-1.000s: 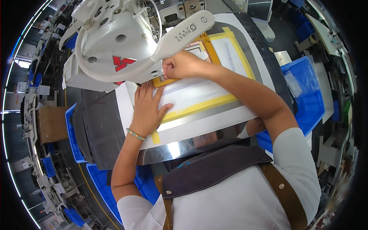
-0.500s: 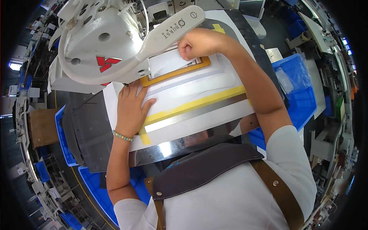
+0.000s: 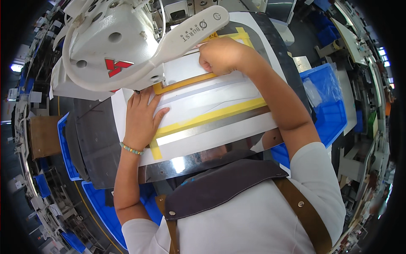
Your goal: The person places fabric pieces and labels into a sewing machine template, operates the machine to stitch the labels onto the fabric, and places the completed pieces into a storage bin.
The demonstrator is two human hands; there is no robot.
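Both hands are sliding the white template (image 3: 203, 114), framed in yellow tape (image 3: 211, 116), further under the white sewing machine (image 3: 127, 46) than half a second ago. It is lying flat on the machine table (image 3: 186, 163). Left hand (image 3: 141, 116) is pressing open-palmed on its near-left part; right hand (image 3: 222, 55) is clenching its far edge. Blue bins (image 3: 325, 106) are sitting alongside.

Single head-worn fisheye view, steeply downward and close over the sewing machine (image 3: 114, 51) table (image 3: 203, 158).
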